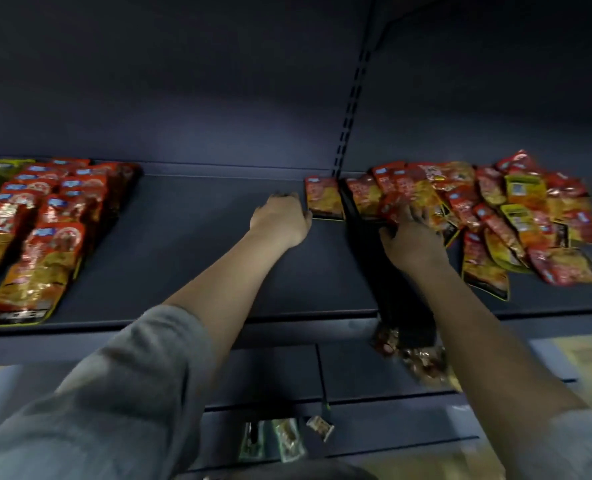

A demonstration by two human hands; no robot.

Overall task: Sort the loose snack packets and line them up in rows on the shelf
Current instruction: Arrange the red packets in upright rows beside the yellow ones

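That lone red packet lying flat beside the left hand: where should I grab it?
Pinch the red packet's near bottom edge, coming from the front. It lies flat with that edge facing you and bare shelf before it; the left hand already touches that corner.

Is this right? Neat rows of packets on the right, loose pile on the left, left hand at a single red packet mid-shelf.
Sides are swapped. The head view shows the neat rows on the left and the loose pile on the right. The rest holds: the left hand is at a single red packet mid-shelf.
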